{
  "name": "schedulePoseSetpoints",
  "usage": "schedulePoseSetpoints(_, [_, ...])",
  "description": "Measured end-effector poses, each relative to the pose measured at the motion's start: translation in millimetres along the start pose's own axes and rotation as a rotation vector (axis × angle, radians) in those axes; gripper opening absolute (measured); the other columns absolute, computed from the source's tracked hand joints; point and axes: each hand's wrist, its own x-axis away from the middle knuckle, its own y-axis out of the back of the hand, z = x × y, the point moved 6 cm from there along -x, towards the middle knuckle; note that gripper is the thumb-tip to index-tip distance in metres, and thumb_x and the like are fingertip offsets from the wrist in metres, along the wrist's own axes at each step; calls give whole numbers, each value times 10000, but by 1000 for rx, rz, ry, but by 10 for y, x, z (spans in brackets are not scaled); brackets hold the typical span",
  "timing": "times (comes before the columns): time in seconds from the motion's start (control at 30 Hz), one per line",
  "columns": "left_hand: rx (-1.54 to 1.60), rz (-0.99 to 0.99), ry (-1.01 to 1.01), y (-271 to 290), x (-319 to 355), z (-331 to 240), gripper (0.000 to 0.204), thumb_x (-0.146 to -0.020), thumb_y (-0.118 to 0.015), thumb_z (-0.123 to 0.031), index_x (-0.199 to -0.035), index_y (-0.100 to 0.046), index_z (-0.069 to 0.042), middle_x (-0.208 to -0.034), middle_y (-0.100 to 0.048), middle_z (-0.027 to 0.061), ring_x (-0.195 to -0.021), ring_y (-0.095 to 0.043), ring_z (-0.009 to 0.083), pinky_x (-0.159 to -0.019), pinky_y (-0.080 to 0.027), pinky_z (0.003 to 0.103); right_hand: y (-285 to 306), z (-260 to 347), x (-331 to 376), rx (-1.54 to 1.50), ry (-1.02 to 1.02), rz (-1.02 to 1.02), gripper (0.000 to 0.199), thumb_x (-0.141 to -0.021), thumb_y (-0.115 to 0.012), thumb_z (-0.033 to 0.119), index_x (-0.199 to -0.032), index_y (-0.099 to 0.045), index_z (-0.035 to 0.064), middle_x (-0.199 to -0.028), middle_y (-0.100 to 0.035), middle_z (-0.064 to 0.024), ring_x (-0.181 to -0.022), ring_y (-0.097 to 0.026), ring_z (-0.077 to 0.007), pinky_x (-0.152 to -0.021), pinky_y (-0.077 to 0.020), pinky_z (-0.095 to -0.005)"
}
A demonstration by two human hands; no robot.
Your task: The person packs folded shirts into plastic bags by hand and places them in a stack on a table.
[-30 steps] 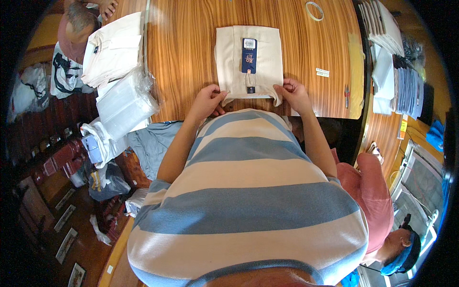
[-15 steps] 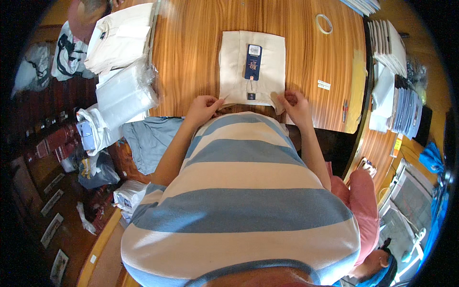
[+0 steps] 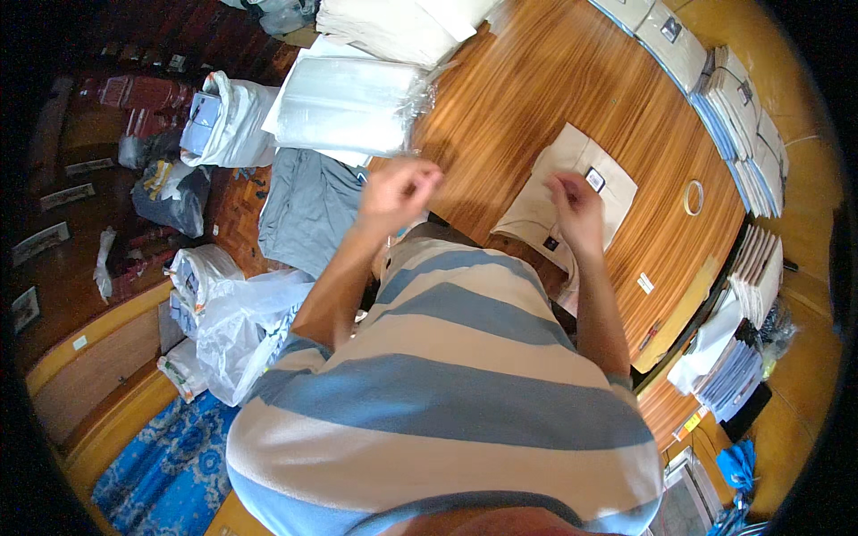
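A folded cream garment (image 3: 536,201) lies on the wooden table in front of me, with a dark hang tag (image 3: 594,180) on top and a small dark label near its close edge. Over it is my right hand (image 3: 579,214), fingers bent in and partly hiding the tag. Motion blur hides whether that hand touches the cloth. My left hand (image 3: 398,194) is raised off the garment, near the table's left edge, next to grey cloth (image 3: 308,205). Its fingers are curled and smeared by movement, and nothing shows in them.
Clear plastic bags (image 3: 344,107) lie at the table's left side, below a pile of cream garments (image 3: 384,27). A roll of tape (image 3: 692,197) rests to the right of the garment. Stacks of folded clothes (image 3: 746,116) line the right edge. Filled white bags (image 3: 237,313) stand on my left.
Both hands have let go of the garment's near corners. My left hand has swung away from it; my right hand now hovers over it. The view has turned toward the left.
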Motion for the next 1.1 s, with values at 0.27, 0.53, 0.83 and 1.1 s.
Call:
schedulePoseSetpoints(0.27, [-658, 71, -238, 579, -309, 745, 1072, -702, -896, -465, -1582, -410, -92, -1665, -312, 236, -1491, -319, 497, -1207, -251, 628, -2067, 705, -865, -11, 322, 444, 223, -958, -715, 160, -1114, -727, 0, -1074, -772, -123, -973, -735, -220, -876, -589, -371])
schedulePoseSetpoints(0.53, [-694, 129, -213, 427, -571, 773, 1083, -671, -887, -361, -1613, -383, -185, -1712, -289, 86, -1545, -284, 400, -1238, -195, 629, -2164, 434, -1296, -704, -194, 228, 270, -1006, -657, 242, -1125, -725, 10, -968, -746, -70, -802, -702, -148, -687, -579, -307])
schedulePoseSetpoints(0.83, [-387, -114, -328, 950, -519, 717, 492, -779, -755, -66, -1259, -760, -176, -1328, -725, 28, -1358, -575, 331, -1181, -364, 525, -1952, 783, -928, -8, 291, 100, 279, -906, -777, 126, -1181, -747, 89, -1101, -735, -80, -900, -718, -208, -797, -582, -316])
schedulePoseSetpoints(1.1, [-147, -197, -323, 1195, -646, 708, 349, -875, -744, -77, -1217, -779, -140, -1263, -754, 37, -1307, -627, 330, -1144, -415, 489, -1807, 1469, -861, 650, 805, 149, 246, -892, -786, 241, -1108, -761, 125, -1105, -709, -82, -1073, -660, -305, -937, -551, -411])
